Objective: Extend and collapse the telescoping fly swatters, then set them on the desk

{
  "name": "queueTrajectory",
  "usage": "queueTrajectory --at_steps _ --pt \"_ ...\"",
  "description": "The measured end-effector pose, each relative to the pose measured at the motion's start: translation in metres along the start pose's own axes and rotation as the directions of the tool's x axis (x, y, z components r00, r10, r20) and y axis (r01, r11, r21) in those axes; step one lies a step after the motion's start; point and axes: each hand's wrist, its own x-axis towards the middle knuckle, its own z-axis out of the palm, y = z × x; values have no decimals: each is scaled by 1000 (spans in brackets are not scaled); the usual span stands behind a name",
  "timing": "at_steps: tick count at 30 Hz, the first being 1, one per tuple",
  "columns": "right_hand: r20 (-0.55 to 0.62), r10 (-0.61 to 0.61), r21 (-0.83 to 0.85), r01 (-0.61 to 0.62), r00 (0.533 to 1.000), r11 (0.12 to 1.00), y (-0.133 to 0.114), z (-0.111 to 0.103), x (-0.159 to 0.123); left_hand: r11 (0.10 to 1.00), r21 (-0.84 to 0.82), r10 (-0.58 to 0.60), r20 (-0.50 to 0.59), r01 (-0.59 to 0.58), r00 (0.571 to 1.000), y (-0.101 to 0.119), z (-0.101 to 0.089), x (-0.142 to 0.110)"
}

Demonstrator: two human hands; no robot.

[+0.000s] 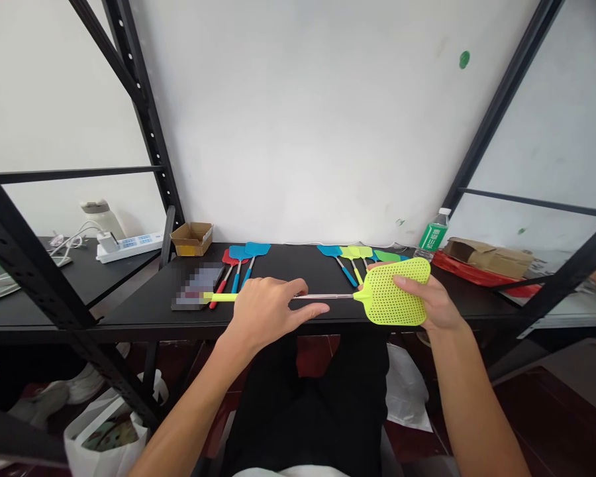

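Note:
A yellow-green fly swatter (398, 295) lies level across the front of the black table, its perforated head to the right and its handle to the left. My right hand (440, 301) grips the head at its right edge, thumb on the front face. Around the handle and the start of the metal rod is my left hand (271, 303), its thumb and forefinger a little apart. Behind my left hand rest several red and blue swatters, among them a blue swatter (257, 249). Beyond the held head lie more in blue, yellow and green, including a blue swatter (330, 251).
On the black table (298, 265) stand a small cardboard box (192, 238) and a water bottle (433, 234). A blurred-out flat object (197, 286) lies at left. An open carton (491, 257) on red wrapping is at right. Black rack posts flank both sides.

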Motion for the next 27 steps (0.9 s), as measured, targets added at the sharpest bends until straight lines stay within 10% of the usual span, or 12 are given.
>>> queueTrajectory --at_steps 27 --pt "-142 12 -46 -18 990 999 -14 45 -17 982 151 -85 -204 117 975 1 6 -1"
